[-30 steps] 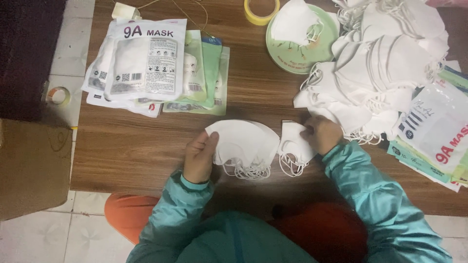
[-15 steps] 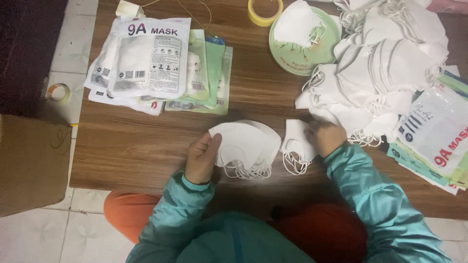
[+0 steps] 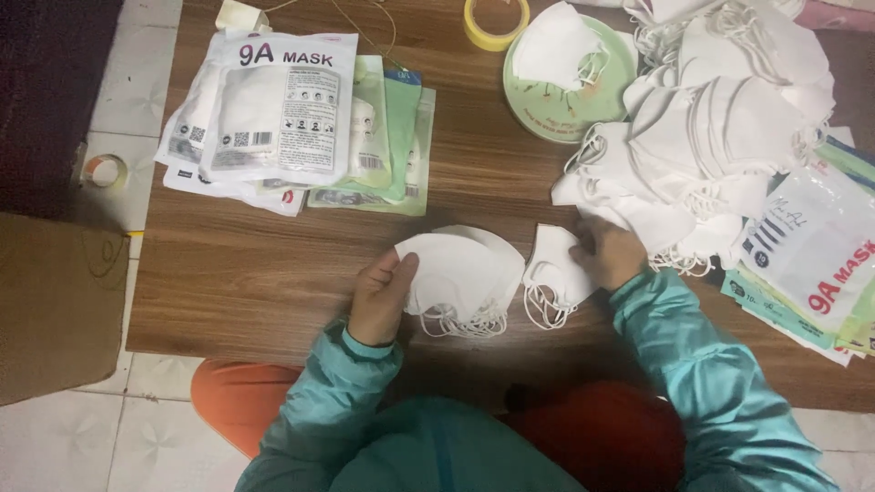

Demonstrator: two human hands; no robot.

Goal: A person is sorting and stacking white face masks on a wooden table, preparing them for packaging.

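A small fanned stack of white face masks [image 3: 465, 273] lies near the front edge of the brown wooden table [image 3: 273, 264], its ear loops dangling toward the person. The left hand [image 3: 381, 296] grips the stack's left edge, thumb on top and fingers curled beneath. Just to the right, touching the stack, sits a single folded white mask [image 3: 551, 273]; the right hand [image 3: 609, 251] rests on its right side, fingers closed over its edge. Behind that hand rises a big loose heap of white masks [image 3: 720, 128]. A round green plate [image 3: 547, 109] with one mask stands farther back, beside a yellow tape roll [image 3: 497, 20]. Printed mask pouches [image 3: 283, 118] lie far left.
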